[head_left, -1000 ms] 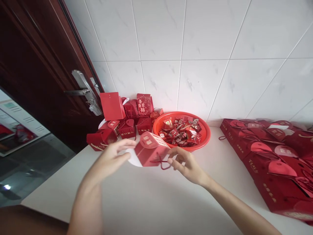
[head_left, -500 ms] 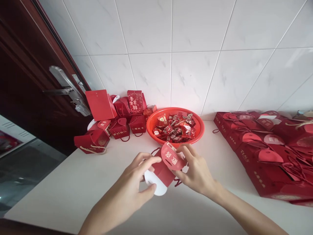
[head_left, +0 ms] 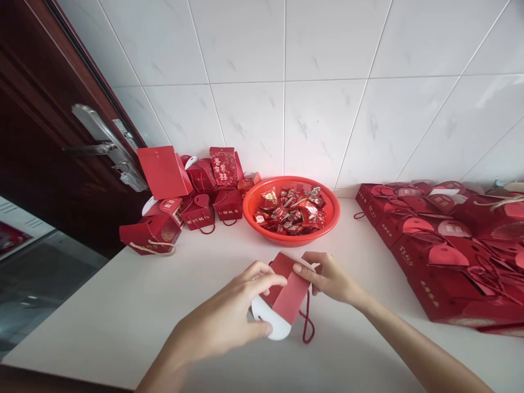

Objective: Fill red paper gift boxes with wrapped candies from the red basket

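Between my hands, above the white table, is a small red candy box (head_left: 291, 297) with its top open and its red inside showing. My left hand (head_left: 241, 305) grips it at the left, thumb on the white rounded flap (head_left: 271, 319) and fingers by the opening. My right hand (head_left: 327, 275) is closed on the far right edge, thumb on the inside of the wall and fingers behind. A dark red cord handle (head_left: 307, 325) dangles from the box's right side. Just beyond stands a red plastic basket (head_left: 333, 215) with wrapped candies (head_left: 292, 210).
Several red boxes (head_left: 200, 212) with cord handles cluster at the back left, some stacked. Many more red boxes (head_left: 438, 267) fill the right side of the table (head_left: 123, 322). A tiled wall (head_left: 245, 43) stands behind, and a dark door with a metal handle (head_left: 98, 144) at the left.
The printed flap has been folded back, so the box's inside now shows. My right hand has shifted slightly right and the cord handle now hangs lower.
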